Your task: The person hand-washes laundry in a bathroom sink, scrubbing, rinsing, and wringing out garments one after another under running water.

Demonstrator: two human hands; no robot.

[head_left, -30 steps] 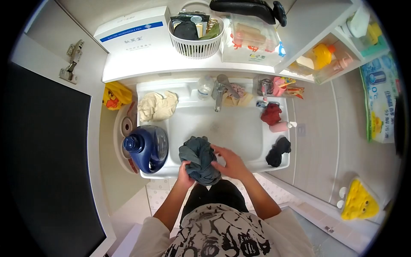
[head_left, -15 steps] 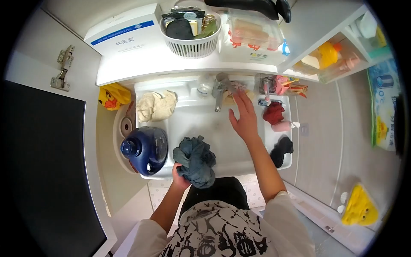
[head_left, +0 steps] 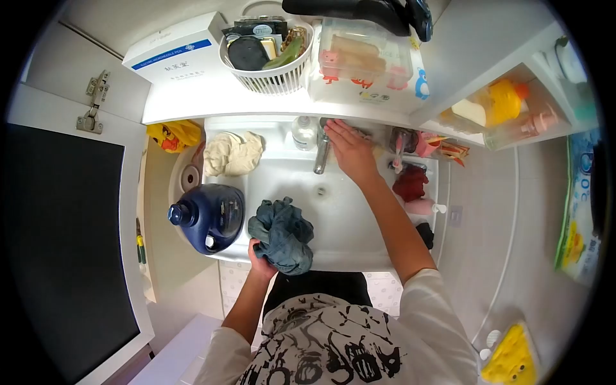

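Cloth (head_left: pixel 282 236), dark, bunched: nearer the body and left of the faucet (head_left: pixel 321 156); now gripped by the left hand (head_left: pixel 262 260) alone. Right hand (head_left: pixel 353 154): moved off the cloth to the faucet's top, fingers extended, palm down, ungrasping; exact contact unclear.

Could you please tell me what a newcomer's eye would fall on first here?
Probably the bundled grey-blue cloth, held by the left hand at the sink's near edge. Next might come the big dark blue bottle on the sink's left side. The right hand, stretched to the tap at the back, also draws the eye.
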